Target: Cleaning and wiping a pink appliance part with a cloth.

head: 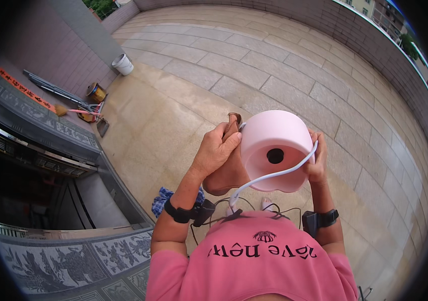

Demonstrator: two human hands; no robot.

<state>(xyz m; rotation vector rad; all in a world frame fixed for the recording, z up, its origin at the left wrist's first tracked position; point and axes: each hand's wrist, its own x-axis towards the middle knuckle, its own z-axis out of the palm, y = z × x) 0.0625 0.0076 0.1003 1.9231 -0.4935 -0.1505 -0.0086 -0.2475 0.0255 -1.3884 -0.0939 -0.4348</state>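
My left hand [217, 148] grips a brown cloth [227, 177] and presses it against the left side of a round pink plastic housing [274, 126]. The cloth hangs below my fingers, its top end crumpled. On the right side of the housing, my right hand [317, 158] holds its edge, with the fingers partly hidden behind it. The hollow side of the housing faces me and has a round black piece [275, 155] in it. A pale cord or tube [274, 175] curves across the opening from near my right hand down towards my body.
Dark thin cables [251, 203] hang around my waist. A blue checked cloth [161, 203] is at lower left. Along the left wall are a white bucket [123, 64], a yellow tin [96, 92], a broom [61, 110] and a dustpan [102, 127]. A doorway [48, 188] opens at left.
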